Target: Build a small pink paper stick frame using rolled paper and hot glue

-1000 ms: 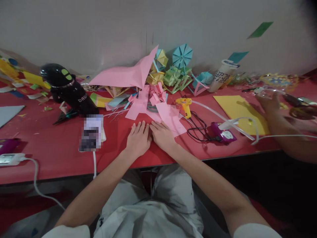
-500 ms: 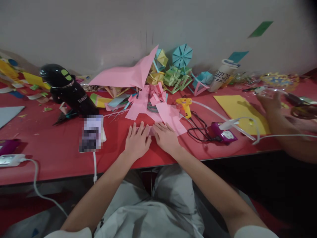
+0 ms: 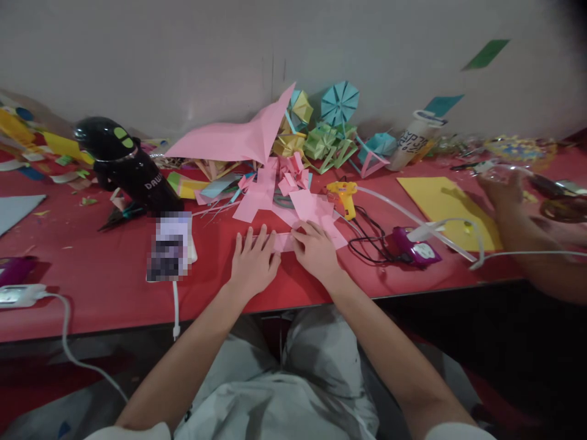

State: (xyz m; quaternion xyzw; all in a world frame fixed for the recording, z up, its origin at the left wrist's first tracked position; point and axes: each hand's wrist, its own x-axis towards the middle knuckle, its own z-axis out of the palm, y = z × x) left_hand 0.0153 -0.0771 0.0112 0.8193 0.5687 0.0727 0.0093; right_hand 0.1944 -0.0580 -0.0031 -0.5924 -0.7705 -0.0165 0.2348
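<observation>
While both hands point(image 3: 284, 260) press, pink paper point(image 3: 284, 242) (mostly covered) barely shows.

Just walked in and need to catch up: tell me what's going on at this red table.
A seated person works a small pink paper on the table. The left hand lies flat on its left end; the right hand presses its right end, fingers bent. A glue gun lies just beyond, a phone to the left. At the far right, another person's hand is busy beside a yellow sheet.
</observation>
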